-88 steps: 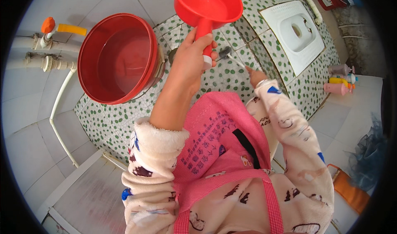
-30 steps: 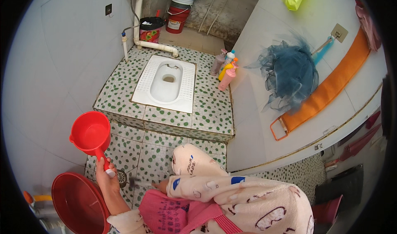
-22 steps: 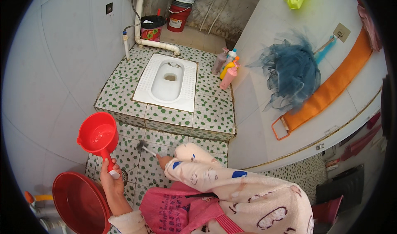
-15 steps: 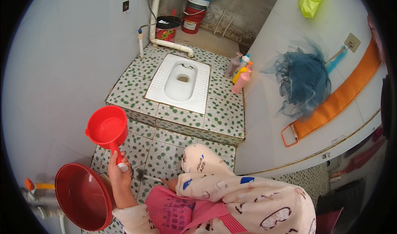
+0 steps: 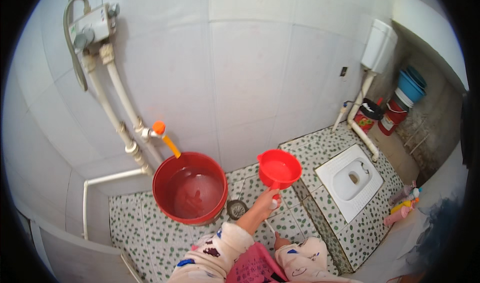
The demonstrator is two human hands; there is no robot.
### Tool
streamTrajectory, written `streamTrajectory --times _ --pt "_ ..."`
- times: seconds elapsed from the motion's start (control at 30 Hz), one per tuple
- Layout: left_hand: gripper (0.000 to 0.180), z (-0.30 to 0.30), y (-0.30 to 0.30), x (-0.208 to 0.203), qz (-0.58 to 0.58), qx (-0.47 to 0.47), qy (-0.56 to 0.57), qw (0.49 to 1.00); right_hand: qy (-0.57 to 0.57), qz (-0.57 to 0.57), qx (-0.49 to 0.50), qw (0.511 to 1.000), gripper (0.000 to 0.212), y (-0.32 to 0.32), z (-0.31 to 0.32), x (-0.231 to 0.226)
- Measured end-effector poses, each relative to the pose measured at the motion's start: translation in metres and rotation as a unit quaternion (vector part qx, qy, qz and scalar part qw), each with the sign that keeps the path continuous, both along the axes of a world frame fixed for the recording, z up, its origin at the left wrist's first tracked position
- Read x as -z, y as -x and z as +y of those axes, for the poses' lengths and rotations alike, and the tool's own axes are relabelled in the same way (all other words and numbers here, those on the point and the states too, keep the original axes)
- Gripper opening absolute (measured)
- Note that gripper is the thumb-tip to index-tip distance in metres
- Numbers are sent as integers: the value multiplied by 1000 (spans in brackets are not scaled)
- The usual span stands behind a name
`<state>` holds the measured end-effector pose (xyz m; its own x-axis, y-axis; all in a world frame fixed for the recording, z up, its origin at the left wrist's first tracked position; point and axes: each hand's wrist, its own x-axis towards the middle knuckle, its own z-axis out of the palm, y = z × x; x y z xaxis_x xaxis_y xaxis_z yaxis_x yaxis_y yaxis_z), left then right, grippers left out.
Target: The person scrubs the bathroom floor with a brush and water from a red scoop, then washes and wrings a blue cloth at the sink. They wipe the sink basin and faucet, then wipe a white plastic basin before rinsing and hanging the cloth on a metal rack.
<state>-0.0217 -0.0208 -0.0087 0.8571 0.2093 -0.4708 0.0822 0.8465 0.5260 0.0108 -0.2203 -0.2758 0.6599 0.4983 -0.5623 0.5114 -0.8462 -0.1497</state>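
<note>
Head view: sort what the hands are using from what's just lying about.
In use, judging by the hands:
red dipper, in the left hand
white handle, far end hidden, in the right hand
red bucket, probably, near the left hand

Apparently just lying about:
bottles at the right
stacked blue basin
black-lined bin

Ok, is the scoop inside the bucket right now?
No, the left hand holds the scoop off to the right of the bucket.

Red plastic water dipper (image 5: pixel 280 169) hovering mouth-up above the tiled floor (image 5: pixel 295 217), white-handled brush (image 5: pixel 270 226) slanting below, bristles hiding from view
</note>
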Motion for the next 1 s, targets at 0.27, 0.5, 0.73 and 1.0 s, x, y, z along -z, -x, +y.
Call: streamTrajectory --times 0.27,0.5,0.73,1.0 --pt "18 -5 -1 10 -5 24 -15 1000 1 -126 6 992 41 20 -19 77" --pt "14 2 9 26 -2 40 -126 991 -32 -11 83 996 40 -1 7 11" --pt "17 4 11 62 24 57 -176 982 -62 -2 94 994 39 -19 22 -14" --pt "16 20 36 61 9 43 -22 999 -75 7 98 992 38 -34 9 -4"
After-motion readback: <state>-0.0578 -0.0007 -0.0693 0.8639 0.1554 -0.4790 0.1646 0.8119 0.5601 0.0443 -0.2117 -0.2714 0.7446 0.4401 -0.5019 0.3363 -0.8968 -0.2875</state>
